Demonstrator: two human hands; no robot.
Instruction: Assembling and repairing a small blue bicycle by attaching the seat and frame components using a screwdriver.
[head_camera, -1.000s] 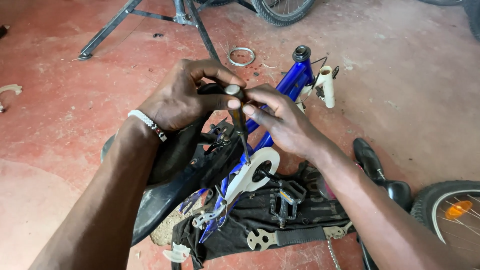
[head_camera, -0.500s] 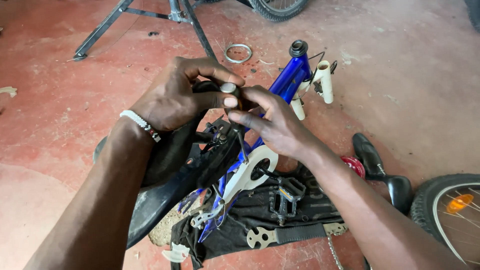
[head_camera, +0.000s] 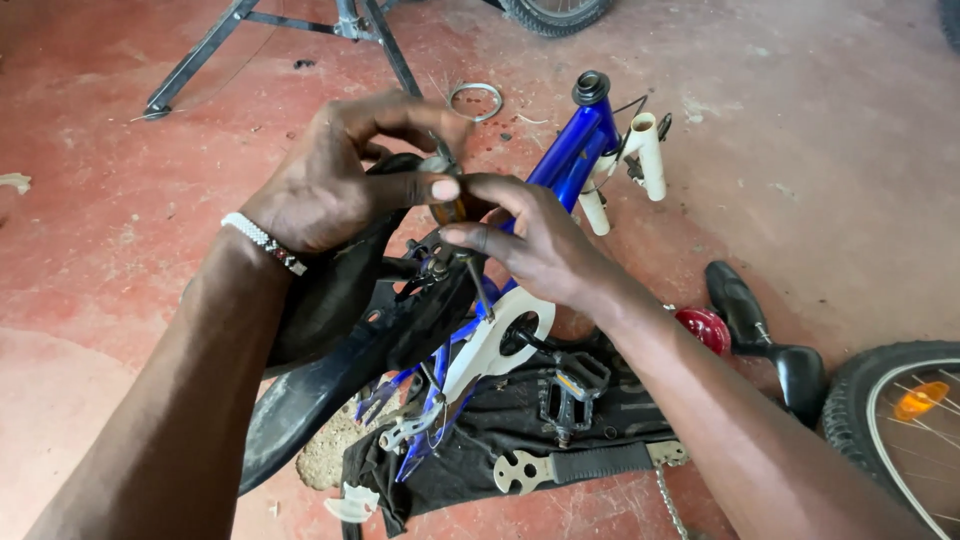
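Both hands stay mid-frame over the black saddle (head_camera: 330, 340), same spot as a second ago; only the view has drifted slightly. Left hand (head_camera: 330, 185) curled around a small metal fitting (head_camera: 440, 165) at the saddle's clamp, thumb pressing it. Right hand (head_camera: 530, 245) pinches the same fitting from the other side, fingers closed; an amber bit shows between them, can't tell what. Blue bike frame (head_camera: 565, 160) lies beneath, white chainguard (head_camera: 495, 345) and black pedal (head_camera: 570, 385) lower centre, flat multi-wrench (head_camera: 575, 467) on the dark cloth. Grip unchanged, so work at the clamp looks ongoing.
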